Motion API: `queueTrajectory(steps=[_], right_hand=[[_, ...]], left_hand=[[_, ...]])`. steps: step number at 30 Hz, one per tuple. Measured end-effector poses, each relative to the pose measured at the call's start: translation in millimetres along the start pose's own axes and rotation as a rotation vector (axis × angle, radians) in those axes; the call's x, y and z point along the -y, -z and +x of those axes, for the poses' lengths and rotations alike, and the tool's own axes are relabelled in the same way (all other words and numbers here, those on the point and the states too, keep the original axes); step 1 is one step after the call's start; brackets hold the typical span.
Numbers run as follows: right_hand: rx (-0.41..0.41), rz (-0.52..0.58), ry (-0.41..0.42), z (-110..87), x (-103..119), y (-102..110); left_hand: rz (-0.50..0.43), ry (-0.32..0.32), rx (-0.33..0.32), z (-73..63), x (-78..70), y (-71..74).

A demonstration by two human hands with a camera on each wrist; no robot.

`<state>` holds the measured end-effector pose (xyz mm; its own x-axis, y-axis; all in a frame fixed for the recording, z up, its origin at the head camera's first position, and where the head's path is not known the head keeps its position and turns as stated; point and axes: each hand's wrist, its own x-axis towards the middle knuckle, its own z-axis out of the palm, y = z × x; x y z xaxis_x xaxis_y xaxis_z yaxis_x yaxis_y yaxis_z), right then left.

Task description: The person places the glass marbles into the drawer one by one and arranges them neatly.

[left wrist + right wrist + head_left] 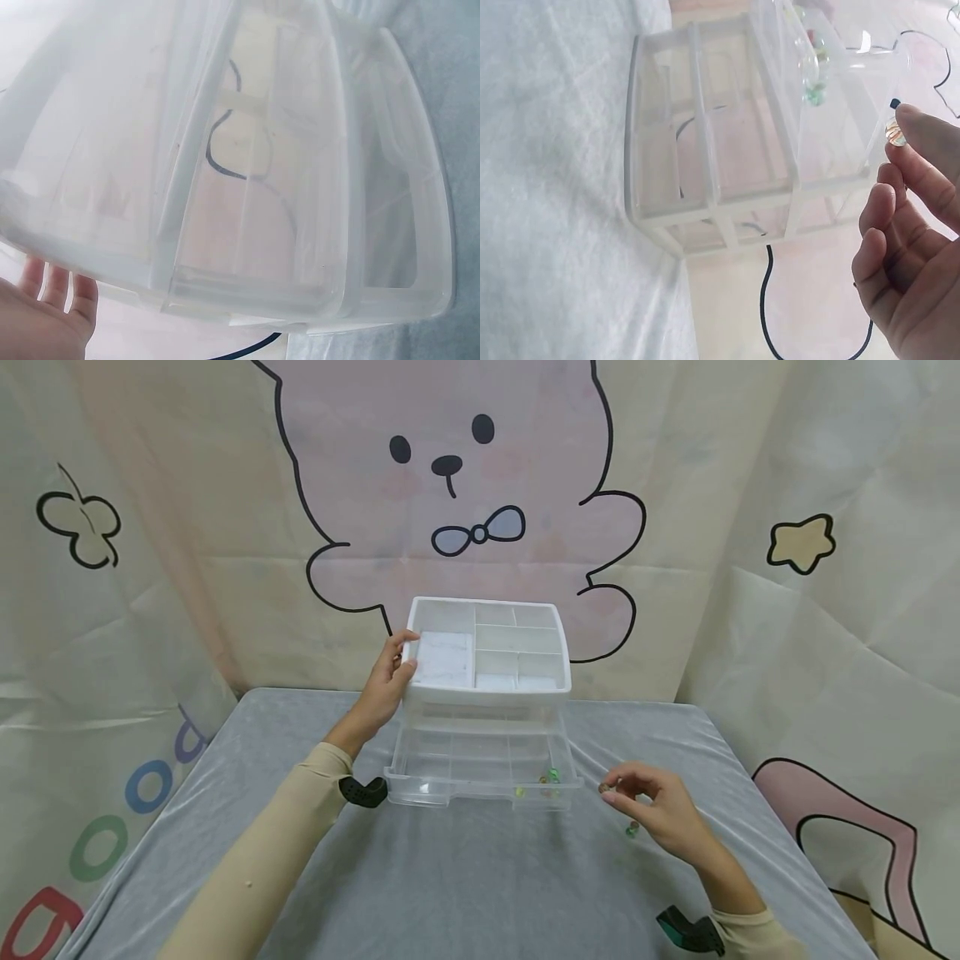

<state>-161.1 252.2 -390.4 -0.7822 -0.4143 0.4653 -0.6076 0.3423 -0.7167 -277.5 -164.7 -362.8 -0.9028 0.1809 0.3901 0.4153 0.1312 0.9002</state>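
Observation:
In the head view a clear plastic drawer unit (491, 692) with a white divided top tray stands on the table. One clear drawer (480, 789) is pulled out at its front, holding several green and amber marbles (553, 775) near its right end. My left hand (386, 681) grips the unit's upper left side, fingertips at the tray rim; its fingers (84, 296) show against the plastic in the left wrist view. To the right of the drawer, my right hand (652, 806) pinches a clear marble (895, 133) with coloured swirls between thumb and forefinger.
A greenish marble (632, 829) lies on the grey tablecloth (465, 877), just below my right hand in the head view. Behind the table hangs a curtain (697, 527) printed with a pink bear, and more printed cloth hangs at both sides.

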Motion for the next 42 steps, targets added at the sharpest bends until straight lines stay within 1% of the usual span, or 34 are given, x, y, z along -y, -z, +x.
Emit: queueTrajectory(steps=[5,12,18,24,28,35,40,42], right_hand=[[-0.022,0.016,0.042,4.7,4.2,-4.7],[-0.043,0.022,0.052,11.8,11.0,-7.7],[-0.057,0.024,0.064,21.1,19.6,-11.3],[-0.080,0.013,0.067,33.9,26.3,-18.5],[-0.074,0.007,0.071,42.3,30.6,-22.8],[-0.054,-0.035,0.090,57.0,33.0,-30.1],[-0.030,-0.027,0.103,63.2,31.7,-34.1],[-0.027,-0.042,0.099,64.8,30.6,-35.5]], left_hand=[[-0.004,0.001,-0.001,-0.1,0.4,-0.4],[-0.007,0.002,-0.006,0.3,2.2,0.3],[-0.004,-0.006,-0.005,-0.2,-0.7,0.7],[0.003,-0.018,-0.007,2.0,-2.8,2.0],[-0.008,-0.023,-0.007,2.4,-3.6,1.7],[0.001,-0.028,-0.020,2.8,0.2,2.0],[-0.011,-0.009,-0.010,2.1,1.0,1.6],[-0.013,-0.004,-0.003,1.8,1.2,1.4]])
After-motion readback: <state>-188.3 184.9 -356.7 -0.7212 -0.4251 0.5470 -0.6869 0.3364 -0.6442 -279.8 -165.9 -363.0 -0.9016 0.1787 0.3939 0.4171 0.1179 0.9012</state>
